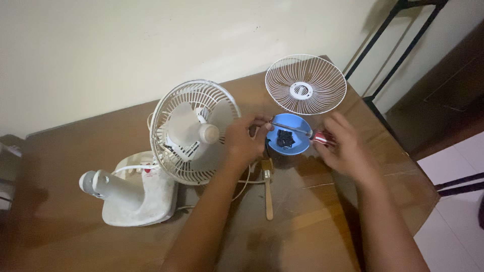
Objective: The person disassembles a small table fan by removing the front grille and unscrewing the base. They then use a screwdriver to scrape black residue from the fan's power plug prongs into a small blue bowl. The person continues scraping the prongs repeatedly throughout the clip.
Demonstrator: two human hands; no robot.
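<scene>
A small white desk fan (pixel 194 132) lies tipped on a brown wooden table (pixel 322 221), its front guard off and the blades bare. My left hand (pixel 244 142) sits against the fan's right rim, fingertips pinched at the metal tip of a screwdriver (pixel 302 132). My right hand (pixel 343 148) grips the screwdriver's red handle. The shaft crosses over a blue bowl (pixel 288 135) holding small dark parts. The detached white wire guard (pixel 305 84) lies flat behind the bowl.
A small brush with a wooden handle (pixel 268 189) lies in front of the bowl. The fan's white cord (pixel 247 180) loops beside it. A black metal frame (pixel 393 45) stands at the table's far right corner, near the wall.
</scene>
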